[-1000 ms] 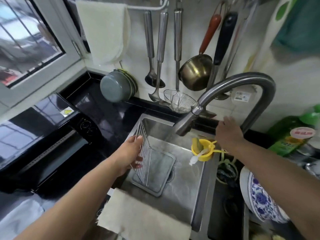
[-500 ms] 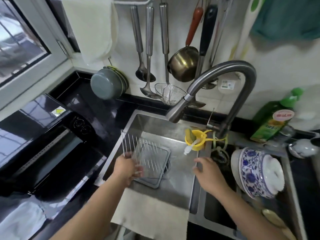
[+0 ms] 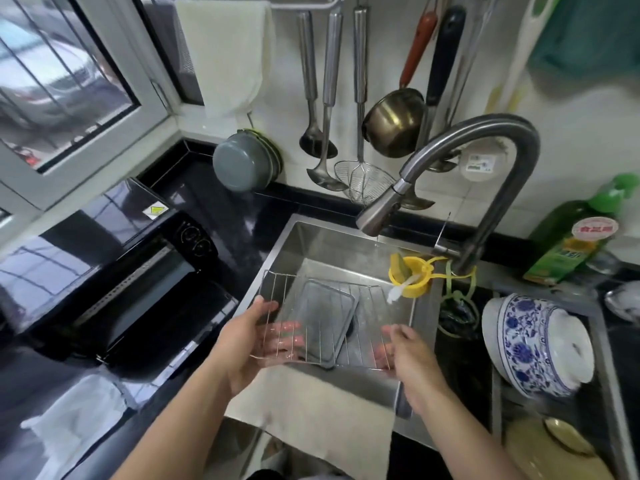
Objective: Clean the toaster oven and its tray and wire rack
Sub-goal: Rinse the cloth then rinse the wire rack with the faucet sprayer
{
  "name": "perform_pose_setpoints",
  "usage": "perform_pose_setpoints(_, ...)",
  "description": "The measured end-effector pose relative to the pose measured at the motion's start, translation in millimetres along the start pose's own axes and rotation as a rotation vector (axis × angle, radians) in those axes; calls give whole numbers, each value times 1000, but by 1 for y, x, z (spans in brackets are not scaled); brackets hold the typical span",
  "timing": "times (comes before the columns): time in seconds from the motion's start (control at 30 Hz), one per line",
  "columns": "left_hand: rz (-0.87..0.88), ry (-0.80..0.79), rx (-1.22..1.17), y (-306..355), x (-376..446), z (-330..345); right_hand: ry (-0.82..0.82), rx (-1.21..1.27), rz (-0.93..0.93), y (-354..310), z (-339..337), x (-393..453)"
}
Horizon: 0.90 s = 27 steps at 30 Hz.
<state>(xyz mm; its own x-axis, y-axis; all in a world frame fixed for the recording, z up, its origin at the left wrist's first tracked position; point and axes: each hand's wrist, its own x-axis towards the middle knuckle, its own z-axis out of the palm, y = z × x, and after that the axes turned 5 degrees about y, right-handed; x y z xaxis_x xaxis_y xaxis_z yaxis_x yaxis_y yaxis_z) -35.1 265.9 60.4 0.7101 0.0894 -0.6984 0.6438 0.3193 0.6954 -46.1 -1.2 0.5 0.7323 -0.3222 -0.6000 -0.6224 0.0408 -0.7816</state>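
Observation:
The wire rack [image 3: 322,306] lies roughly level over the steel sink [image 3: 311,237], held by both hands. My left hand [image 3: 256,334] grips its left edge, thumb on top and fingers underneath. My right hand [image 3: 408,348] holds the right front corner, fingers showing under the wires. Below the rack the grey oven tray [image 3: 325,317] lies tilted in the sink bottom. The black toaster oven [image 3: 114,278] stands on the dark counter to the left, its door open.
A curved faucet [image 3: 485,161] arches over the sink, no water running. A yellow holder with sponge and brush [image 3: 408,275] hangs at the sink's right rim. A cloth [image 3: 311,424] drapes over the front edge. A blue-white bowl [image 3: 533,344] and green detergent bottle [image 3: 575,244] sit right. Utensils hang behind.
My right hand came down from the faucet and took the rack's right side. The rack went from upright on its edge to lying flat over the tray.

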Motion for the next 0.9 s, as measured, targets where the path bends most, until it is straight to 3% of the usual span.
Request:
perform_pose_setpoints(0.07, -18, 37, 140, -6, 2, -4, 83, -109, -113, -1, 5, -1)
perform_pose_setpoints(0.13, -121, 114, 311, -16, 6, 4, 103, -226, -24, 2, 9, 0)
perform_pose_setpoints(0.2, -117, 168, 275, -22, 10, 11, 128, -252, 60, 11, 9, -2)
perform_pose_setpoints(0.3, 16, 171, 252, -18, 29, 18, 242, -245, -46, 13, 2, 2)
perform_pose_setpoints(0.43, -105, 191, 333, -39, 35, 11, 155, -304, 38, 21, 5, -2)
perform_pose_setpoints(0.5, -10, 246, 306, -41, 36, 4, 207, -286, -21, 20, 7, -2)
perform_pose_setpoints(0.7, 262, 556, 666, -76, -5, -84, 343, -297, -115, 39, 21, -13)
perform_pose_setpoints(0.77, 256, 548, 788, -92, -17, -107, 330, -420, -44, 46, 30, -17)
perform_pose_setpoints(0.9, 381, 498, 882, -109, -32, -128, 311, -271, -13, 62, 52, -20)
